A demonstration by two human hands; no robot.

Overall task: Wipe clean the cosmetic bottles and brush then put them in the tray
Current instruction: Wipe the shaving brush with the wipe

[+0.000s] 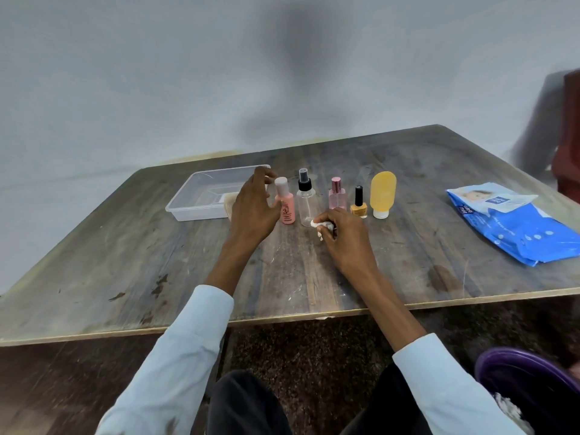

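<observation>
A row of cosmetics stands mid-table: a pink bottle [286,203], a clear spray bottle [305,199], a pink perfume bottle [337,194], an orange nail polish [358,204] and a yellow tube [382,194] on its cap. My left hand [254,208] hovers with fingers spread just left of the pink bottle, close to it. My right hand [343,235] rests on the table in front of the spray bottle, closed on a crumpled white wipe [320,227]. The clear plastic tray [201,196] lies to the left; a pale brush-like thing [228,205] in it is mostly hidden by my left hand.
A blue pack of wet wipes [514,221] lies at the table's right side. The wooden table [125,262] has its front edge near my lap. A purple object [527,378] sits low at the right, and dark furniture [568,136] stands at the far right.
</observation>
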